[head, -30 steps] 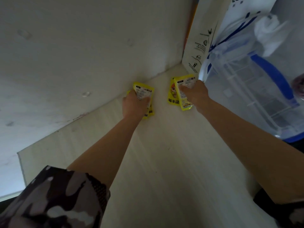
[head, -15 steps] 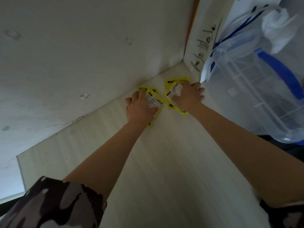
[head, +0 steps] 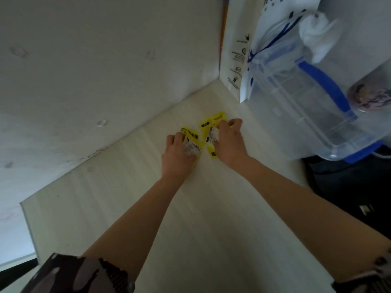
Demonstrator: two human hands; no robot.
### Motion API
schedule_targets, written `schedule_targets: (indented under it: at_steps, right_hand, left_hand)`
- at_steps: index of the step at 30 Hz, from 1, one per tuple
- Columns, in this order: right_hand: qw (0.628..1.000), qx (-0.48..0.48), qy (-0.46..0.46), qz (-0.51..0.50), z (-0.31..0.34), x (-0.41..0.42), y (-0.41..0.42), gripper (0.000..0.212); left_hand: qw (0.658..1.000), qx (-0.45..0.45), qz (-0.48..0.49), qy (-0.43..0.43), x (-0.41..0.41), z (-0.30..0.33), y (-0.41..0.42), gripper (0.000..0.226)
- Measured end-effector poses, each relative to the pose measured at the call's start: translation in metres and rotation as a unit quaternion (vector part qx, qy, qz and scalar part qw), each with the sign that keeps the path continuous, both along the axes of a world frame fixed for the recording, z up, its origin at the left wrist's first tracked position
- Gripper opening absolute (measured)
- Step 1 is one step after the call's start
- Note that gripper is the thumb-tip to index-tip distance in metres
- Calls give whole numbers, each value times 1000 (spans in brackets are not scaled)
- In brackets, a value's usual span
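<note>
Yellow packets sit in two small stacks near the desk's [head: 190,229] far right corner, close to the wall. The left hand [head: 176,157] curls thumb and fingers round the left stack [head: 191,136], and the right hand [head: 227,142] pinches the right stack [head: 213,121] with bent fingers. Glossy sleeves slip (blur hides how many each hand holds, perhaps several), so a slack grip could fan them out. The stacks almost touch, so their corners may snag, and the right hand could bump the clear plastic box [head: 296,106].
</note>
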State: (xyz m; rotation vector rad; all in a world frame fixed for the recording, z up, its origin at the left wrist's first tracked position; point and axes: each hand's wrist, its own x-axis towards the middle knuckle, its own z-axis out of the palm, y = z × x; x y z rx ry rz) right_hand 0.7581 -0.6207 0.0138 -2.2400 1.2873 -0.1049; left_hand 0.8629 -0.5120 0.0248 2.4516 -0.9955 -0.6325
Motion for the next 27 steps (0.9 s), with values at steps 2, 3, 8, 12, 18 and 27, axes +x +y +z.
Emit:
schedule_targets:
  at_steps: [2,3,8,12,18,27]
  right_hand:
    - [1000,19,-7,-9,0,-14,14,36]
    - [999,28,-14,-13,1,-22,21,34]
    - [989,98,-92,-65,18,-62,63,27]
    - [980,123,-120,-105,31,-88,111,41]
    - [963,148,-157,-160,46,-118,195,52]
    - [925,128,-204,-296,63,-163,339,43]
  left_hand:
    - [999,-8,23,29,-9,-2,16,57]
    - [998,-16,39,47,-14,-3,25,58]
    - [973,-66,131,175,-40,3,71,66]
    - [965,-86,147,201,-55,10,110,71]
    - [960,-105,142,217,-69,22,172,56]
    - [960,-121,40,247,-104,41,274,33]
